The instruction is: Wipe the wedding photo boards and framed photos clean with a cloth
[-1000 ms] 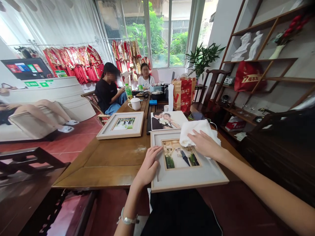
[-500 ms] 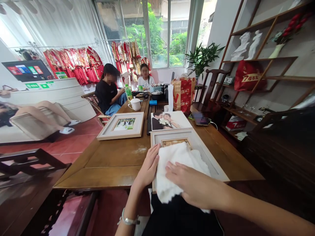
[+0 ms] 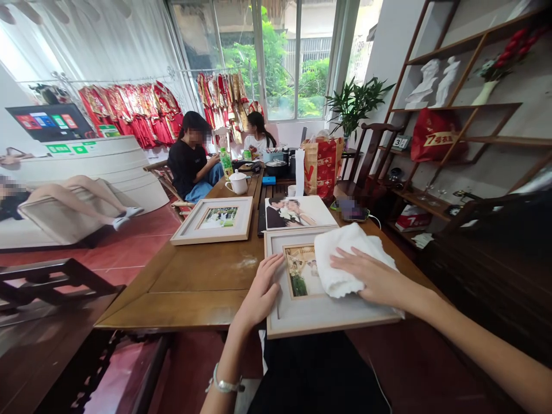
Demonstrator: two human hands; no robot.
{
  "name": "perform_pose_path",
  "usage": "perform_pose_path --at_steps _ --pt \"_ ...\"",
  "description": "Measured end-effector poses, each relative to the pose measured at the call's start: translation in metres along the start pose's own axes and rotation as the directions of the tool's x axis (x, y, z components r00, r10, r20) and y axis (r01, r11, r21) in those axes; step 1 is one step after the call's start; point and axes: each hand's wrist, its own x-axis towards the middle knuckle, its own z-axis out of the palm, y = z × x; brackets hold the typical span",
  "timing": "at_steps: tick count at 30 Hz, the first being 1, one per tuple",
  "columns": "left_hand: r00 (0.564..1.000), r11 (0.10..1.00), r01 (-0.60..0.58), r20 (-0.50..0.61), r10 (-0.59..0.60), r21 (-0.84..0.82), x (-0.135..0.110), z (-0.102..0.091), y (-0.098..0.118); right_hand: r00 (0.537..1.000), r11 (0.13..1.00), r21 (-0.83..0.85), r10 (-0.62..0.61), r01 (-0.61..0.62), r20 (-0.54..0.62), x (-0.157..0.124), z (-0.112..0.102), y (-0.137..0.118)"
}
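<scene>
A light wooden picture frame [image 3: 278,329] lies at the near edge of the table, a small photo [image 3: 302,275] showing in its pale mount. My left hand [image 3: 264,287] rests on the frame's left side, fingers stretched out and holding nothing. On the right half of the glass, my right hand [image 3: 371,275] holds a bunched white cloth [image 3: 351,238] against the surface, palm down with fingers extended over it. The cloth covers the photo's right edge and part of the frame's far side.
On the wooden table [image 3: 194,276] are another picture frame [image 3: 185,237], a loose couple's print [image 3: 314,215], a white teapot [image 3: 238,183], a phone [image 3: 356,213] on a cable and a paper bag [image 3: 321,167]. Two people sit at the far end; another person's legs [image 3: 92,195] rest on a sofa.
My right hand has slid the white cloth rightward and away from me, uncovering the photo and the frame's near edge. My left hand has stayed at the left side.
</scene>
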Motion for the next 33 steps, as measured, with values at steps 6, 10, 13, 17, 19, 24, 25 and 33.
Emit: perform_pose_path --at_steps 6,10,13,17,19,24,25,33 --pt "1.0 1.0 0.001 0.015 -0.001 0.013 0.0 -0.001 -0.001 0.966 0.99 -0.055 0.111 -0.127 -0.231 0.045 0.018 0.035" --pt "1.0 1.0 0.003 0.008 -0.003 0.009 0.001 -0.001 -0.003 0.966 0.98 -0.115 0.132 -0.16 -0.22 0.061 0.021 0.034" --pt "1.0 1.0 -0.01 0.003 0.01 0.005 0.001 0.0 -0.004 0.983 0.989 -0.099 0.092 -0.108 -0.156 0.053 0.021 0.017" --pt "1.0 1.0 -0.025 -0.012 0.025 -0.006 0.0 0.001 -0.005 0.999 0.998 0.038 -0.046 0.044 0.029 0.015 0.008 -0.026" --pt "0.999 0.999 -0.03 -0.027 0.029 -0.014 0.001 0.002 -0.005 0.983 0.984 0.128 -0.139 0.124 0.116 -0.006 -0.002 -0.05" --pt "0.998 0.999 -0.039 -0.051 0.038 -0.023 0.001 0.003 -0.006 0.972 0.973 0.191 -0.161 0.128 0.17 -0.026 -0.013 -0.075" --pt "0.998 0.999 -0.039 -0.05 0.037 -0.025 0.0 0.003 -0.006 0.981 0.982 0.158 -0.125 0.1 0.152 -0.022 -0.011 -0.072" --pt "1.0 1.0 -0.005 -0.029 0.004 -0.007 -0.001 0.001 -0.004 0.977 0.967 -0.142 0.203 -0.21 -0.066 0.049 0.015 -0.031"
